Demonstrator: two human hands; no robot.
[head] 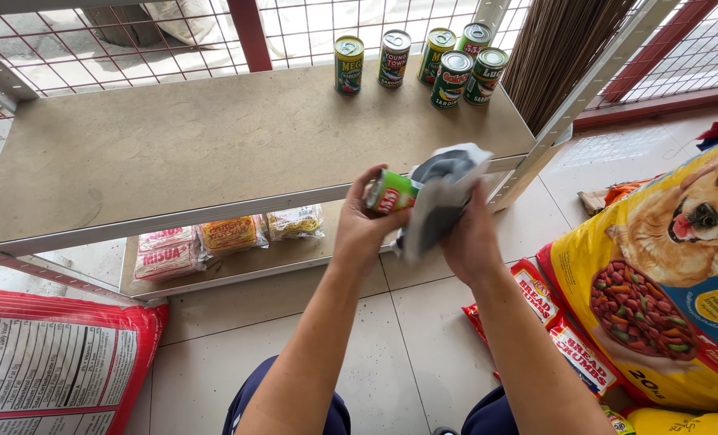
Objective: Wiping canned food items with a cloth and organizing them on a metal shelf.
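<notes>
Head view: left hand (361, 234) closed around a small green can (391, 193), tipped on its side, held in the air just in front of the upper shelf (173, 153) edge. Right hand (470, 242) gripping a crumpled grey-and-white cloth (443, 193), pressed against the can's far end.

Likely slip: grip on the can by fingertips only, so a hard rub from the cloth could push it out and down to the tiled floor (375, 354), denting it or rolling it under the lower shelf (238, 270) beside the noodle packets (230, 238). Loose cloth corner hanging free, could snag on the metal shelf rim.

Six upright cans (423, 60) clustered close together at the back of the upper shelf; a careless nudge could topple several at once. Yellow pet-food bag (665, 282), breadcrumb packets (560, 322) and red sack (53, 354) crowding the legs, little room for shifting without bumping.
</notes>
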